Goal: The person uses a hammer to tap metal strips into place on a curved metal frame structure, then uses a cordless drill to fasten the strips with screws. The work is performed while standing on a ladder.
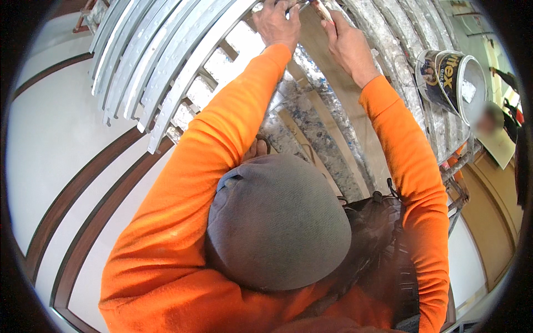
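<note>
Near the top edge of the head view, my left hand point(277, 25) has its fingers curled in at a small dark, metallic-looking thing, partly cut off by the frame. I cannot make out what it is. My right hand point(351, 51) is closed round a slim, worn handle point(321, 10) that slants up to the left, toward the left hand. The handle's far end lies out of view, so the kind of tool is not clear. Beneath both hands runs a paint-splattered slatted platform point(338, 105).
Long grey metal strips point(180, 61) stand side by side at the upper left. A black and white paint bucket point(438, 83) sits on the platform at right. A grey rounded cloth shape point(277, 222) fills the lower middle. Another person point(489, 119) is at the far right.
</note>
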Demonstrator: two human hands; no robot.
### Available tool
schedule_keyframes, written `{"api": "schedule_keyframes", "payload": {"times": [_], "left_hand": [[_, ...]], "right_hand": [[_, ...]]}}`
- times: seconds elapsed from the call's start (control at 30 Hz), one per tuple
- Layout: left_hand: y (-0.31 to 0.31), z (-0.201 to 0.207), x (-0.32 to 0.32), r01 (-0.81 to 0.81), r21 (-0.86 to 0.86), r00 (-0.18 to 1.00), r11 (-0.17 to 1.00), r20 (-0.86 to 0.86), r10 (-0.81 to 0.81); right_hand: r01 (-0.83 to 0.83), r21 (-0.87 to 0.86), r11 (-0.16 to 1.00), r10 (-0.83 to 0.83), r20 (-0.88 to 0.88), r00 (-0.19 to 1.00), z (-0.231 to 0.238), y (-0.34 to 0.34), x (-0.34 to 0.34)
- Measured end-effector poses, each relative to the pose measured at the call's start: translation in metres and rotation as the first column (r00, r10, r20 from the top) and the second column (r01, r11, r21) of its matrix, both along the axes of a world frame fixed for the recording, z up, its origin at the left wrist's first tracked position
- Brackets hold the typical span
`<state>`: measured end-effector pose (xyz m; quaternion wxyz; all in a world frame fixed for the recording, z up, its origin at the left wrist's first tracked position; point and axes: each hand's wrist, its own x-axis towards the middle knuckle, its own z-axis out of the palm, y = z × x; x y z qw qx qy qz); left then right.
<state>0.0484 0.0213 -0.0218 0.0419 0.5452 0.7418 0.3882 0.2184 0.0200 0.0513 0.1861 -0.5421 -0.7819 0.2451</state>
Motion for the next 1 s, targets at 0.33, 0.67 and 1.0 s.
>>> {"api": "schedule_keyframes", "payload": {"times": [0.33, 0.67, 1.0], "left_hand": [[0.004, 0.007, -0.001, -0.027, 0.005, 0.995, 1.0, 0.101, 0.026], [0.003, 0.005, 0.0, -0.029, 0.05, 0.999, 0.998, -0.029, 0.03], [0.004, 0.006, 0.007, 0.029, 0.128, 0.994, 0.991, 0.101, -0.042]], "right_hand": [[0.107, -0.172, 0.979, -0.147, -0.24, 0.96, 0.018, -0.005, -0.01], [0.03, -0.002, 1.0, -0.03, -0.129, 0.991, -0.004, -0.006, -0.002], [0.095, 0.243, 0.965, -0.053, -0.173, 0.983, -0.005, -0.02, 0.016]]}}
